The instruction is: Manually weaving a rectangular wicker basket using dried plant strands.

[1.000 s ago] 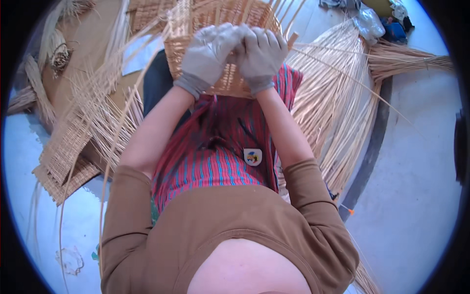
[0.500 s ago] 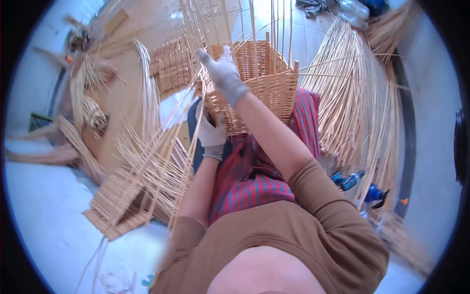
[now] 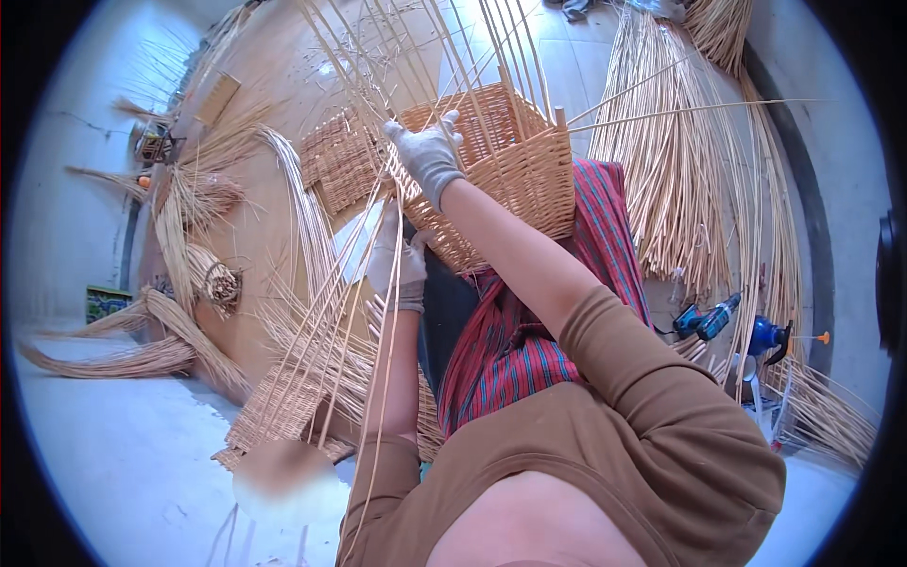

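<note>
A woven wicker basket (image 3: 515, 189) with long upright stakes (image 3: 449, 47) rests tilted on my lap, over a red striped cloth (image 3: 510, 364). My right hand (image 3: 427, 156), in a pale glove, grips the basket's left rim among the stakes, thumb and fingers apart. My left hand (image 3: 397, 265), also gloved, is beside the basket's lower left side, fingers stretched up and thumb apart. Several long wicker strands (image 3: 354, 302) run down from the basket's left corner, passing in front of this hand and along my left forearm. Its fingertips are partly hidden by them.
A large fan of wicker rods (image 3: 666, 161) lies at the right. Near it are a blue-black power tool (image 3: 709, 319) and a blue spray bottle (image 3: 767, 335). Woven panels (image 3: 342, 161) and wicker bundles (image 3: 222, 283) lie on the left. Another woven piece (image 3: 279, 406) is at lower left.
My left hand has come slightly away from the basket's side, and its thumb has spread. The basket has tilted a little, its stakes leaning further left. My right hand stays at the rim.
</note>
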A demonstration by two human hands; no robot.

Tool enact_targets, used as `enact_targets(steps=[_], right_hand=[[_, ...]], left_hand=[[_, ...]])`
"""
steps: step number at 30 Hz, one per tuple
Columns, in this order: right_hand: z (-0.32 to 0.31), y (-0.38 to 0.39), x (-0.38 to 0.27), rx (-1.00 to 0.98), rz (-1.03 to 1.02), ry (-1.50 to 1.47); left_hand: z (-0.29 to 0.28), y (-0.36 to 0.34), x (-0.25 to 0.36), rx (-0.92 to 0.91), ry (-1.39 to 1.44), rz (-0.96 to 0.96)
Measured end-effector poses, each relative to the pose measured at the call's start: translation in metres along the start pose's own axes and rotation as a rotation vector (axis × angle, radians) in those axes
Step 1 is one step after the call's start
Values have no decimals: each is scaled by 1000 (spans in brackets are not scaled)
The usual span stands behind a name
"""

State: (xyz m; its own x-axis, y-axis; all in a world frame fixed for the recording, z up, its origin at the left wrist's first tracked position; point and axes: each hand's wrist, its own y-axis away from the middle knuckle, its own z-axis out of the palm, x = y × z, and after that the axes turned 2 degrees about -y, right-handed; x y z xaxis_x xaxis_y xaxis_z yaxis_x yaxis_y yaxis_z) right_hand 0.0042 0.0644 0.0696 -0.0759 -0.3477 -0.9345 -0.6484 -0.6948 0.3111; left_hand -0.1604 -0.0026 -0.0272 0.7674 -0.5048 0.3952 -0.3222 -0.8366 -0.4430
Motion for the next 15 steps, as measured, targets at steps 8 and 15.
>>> enact_targets(steps=[8,15], right_hand=[[-1,11,28,-158,-661,-258],[-29,27,-19,-396,-579,-93]], left_hand=[[8,-2,-5,98,138,-60],[2,-5,-8,-77,76,-73]])
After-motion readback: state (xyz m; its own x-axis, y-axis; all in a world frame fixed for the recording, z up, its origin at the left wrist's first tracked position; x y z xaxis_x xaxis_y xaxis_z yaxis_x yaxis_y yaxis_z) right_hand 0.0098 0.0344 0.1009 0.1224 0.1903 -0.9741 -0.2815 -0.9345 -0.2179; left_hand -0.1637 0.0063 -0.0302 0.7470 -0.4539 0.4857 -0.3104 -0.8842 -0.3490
